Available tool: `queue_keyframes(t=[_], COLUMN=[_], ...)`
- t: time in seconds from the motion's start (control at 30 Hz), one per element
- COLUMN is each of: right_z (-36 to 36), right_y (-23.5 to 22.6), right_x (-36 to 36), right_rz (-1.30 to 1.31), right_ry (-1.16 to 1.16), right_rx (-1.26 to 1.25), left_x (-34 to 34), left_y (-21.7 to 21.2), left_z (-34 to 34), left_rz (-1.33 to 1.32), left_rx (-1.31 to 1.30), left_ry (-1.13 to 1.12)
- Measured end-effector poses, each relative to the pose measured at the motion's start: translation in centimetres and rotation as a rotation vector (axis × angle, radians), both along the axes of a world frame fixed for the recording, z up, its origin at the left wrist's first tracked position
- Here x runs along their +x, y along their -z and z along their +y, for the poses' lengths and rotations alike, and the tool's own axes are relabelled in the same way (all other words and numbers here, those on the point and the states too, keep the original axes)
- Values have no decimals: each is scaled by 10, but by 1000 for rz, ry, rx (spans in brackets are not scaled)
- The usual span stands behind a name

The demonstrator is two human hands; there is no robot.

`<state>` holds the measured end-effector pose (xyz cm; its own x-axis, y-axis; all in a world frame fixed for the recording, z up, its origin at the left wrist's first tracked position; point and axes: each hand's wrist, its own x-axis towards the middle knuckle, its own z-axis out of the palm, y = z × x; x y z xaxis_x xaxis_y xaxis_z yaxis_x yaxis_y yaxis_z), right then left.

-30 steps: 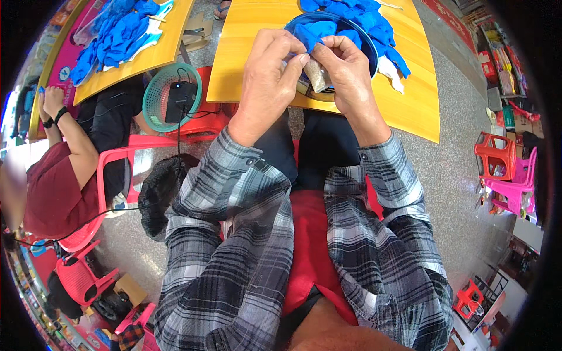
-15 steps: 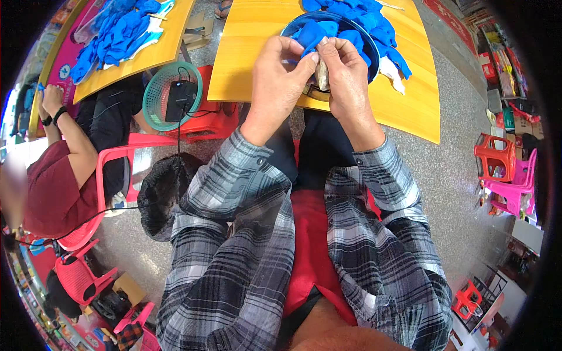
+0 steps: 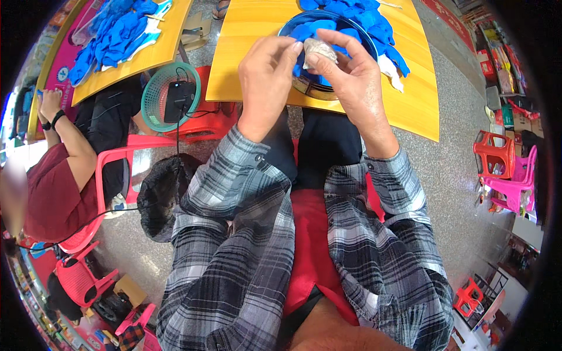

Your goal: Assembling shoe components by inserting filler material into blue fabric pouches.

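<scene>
Grey-white crumpled material, a small soft lump (image 3: 319,50) of cloth or paper (which of the two cannot be told), sits between both hands above the near edge of the yellow wooden table (image 3: 252,52). The left hand (image 3: 266,76) has its thumb and forefinger pinched together on the left side of the lump; the remaining fingers are curled loosely. The right hand (image 3: 351,82) clamps the lump from the right and from below, thumb against forefinger, with the other fingers bent beneath it. Both hands touch the lump, and their fingertips nearly meet.

Directly behind the hands stands a round dark-blue bowl with a shiny rim (image 3: 351,29), resting on the yellow table. Blue fabric pieces (image 3: 380,23) fill the bowl and spill over its far right side onto the tabletop.

Both forearms wear grey plaid shirt sleeves (image 3: 246,175), and a red garment (image 3: 316,251) shows between them.

To the left, a round teal plastic basket (image 3: 170,105) holds a black box with a cable and rests on a red plastic stool (image 3: 205,126). Further left, a second yellow table (image 3: 152,52) carries more blue fabric. Another person in a dark red shirt (image 3: 52,187) sits on a pink plastic chair (image 3: 117,169) at that table. Red and pink plastic stools (image 3: 503,169) stand well apart at the right.
</scene>
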<state>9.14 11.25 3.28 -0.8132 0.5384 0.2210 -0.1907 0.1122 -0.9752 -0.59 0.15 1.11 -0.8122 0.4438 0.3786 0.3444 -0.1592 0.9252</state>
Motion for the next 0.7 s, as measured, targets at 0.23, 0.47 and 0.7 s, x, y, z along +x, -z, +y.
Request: queue_keyframes(t=[0.23, 0.47, 0.7], right_z=[2, 30, 34], right_y=[-12, -37, -63], right_x=[2, -3, -8], right_rz=[-17, -38, -375], right_ry=[-55, -245, -310], right_rx=[445, 761, 483], left_x=[-2, -11, -17], left_y=[-5, -14, -30], left_z=[-10, -24, -29], left_rz=[-363, -539, -349], left_rx=[-26, -95, -249], left_ry=[182, 345, 409])
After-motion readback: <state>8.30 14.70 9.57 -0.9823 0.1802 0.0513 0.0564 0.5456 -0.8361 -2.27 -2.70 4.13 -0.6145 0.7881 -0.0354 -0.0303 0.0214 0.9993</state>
